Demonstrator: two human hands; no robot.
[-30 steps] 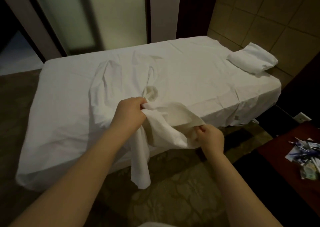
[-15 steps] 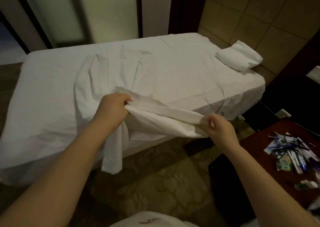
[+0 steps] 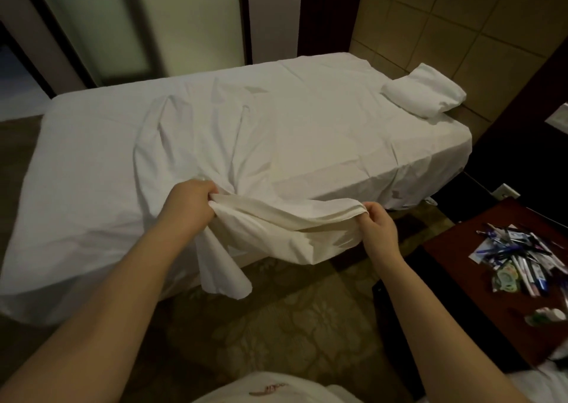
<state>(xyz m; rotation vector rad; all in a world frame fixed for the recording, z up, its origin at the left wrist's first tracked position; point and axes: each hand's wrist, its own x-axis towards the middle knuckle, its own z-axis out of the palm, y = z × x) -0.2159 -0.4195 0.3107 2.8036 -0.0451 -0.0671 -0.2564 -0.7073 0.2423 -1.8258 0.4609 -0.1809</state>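
Both hands, left hand point(image 3: 189, 201) and right hand point(image 3: 377, 230), now farther apart, still pinch the white sheet point(image 3: 276, 215), pulled tauter along the bed point(image 3: 92, 218) edge, 1 corner dangling.

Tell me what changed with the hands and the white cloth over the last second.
The left hand and right hand drew apart, pulling the edge of the white cloth from a slack bunch into a stretched band between them. Nothing was let go: each grip still pinches the cloth. Its loose end still hangs below the left hand, and the pillow stays on the bed.
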